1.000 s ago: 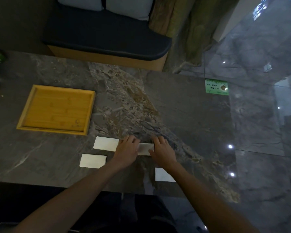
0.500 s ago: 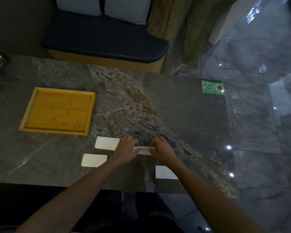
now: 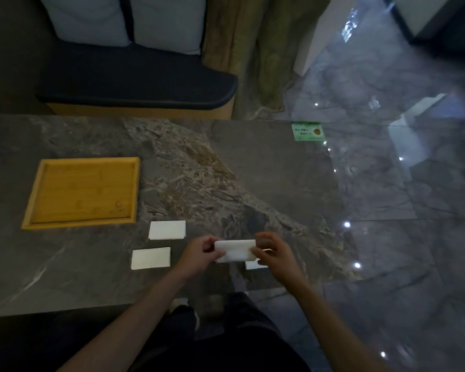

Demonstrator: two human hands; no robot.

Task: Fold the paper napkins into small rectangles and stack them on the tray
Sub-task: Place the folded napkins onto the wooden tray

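Meanwhile, a folded napkin (image 3: 235, 250), long axis left-to-right, is pinched at its ends by left hand (image 3: 202, 255) and right hand (image 3: 273, 253), with the tray (image 3: 81, 160) lying far-left.

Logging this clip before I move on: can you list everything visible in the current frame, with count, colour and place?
Tray: one, yellow wood, left on the table, nothing on it.
Folded napkins on table: three, white; two lie near the tray's front corner, one mostly hidden under the right hand.
Held napkin: one, white, between both hands above the table.
Table: one, dark grey marbled stone.
Green card: one, at the table's far right corner.
Bench: one, dark cushion on wooden base, beyond the table; pale back cushions.
Left hand: pinching the napkin's left end.
Right hand: pinching its right end.
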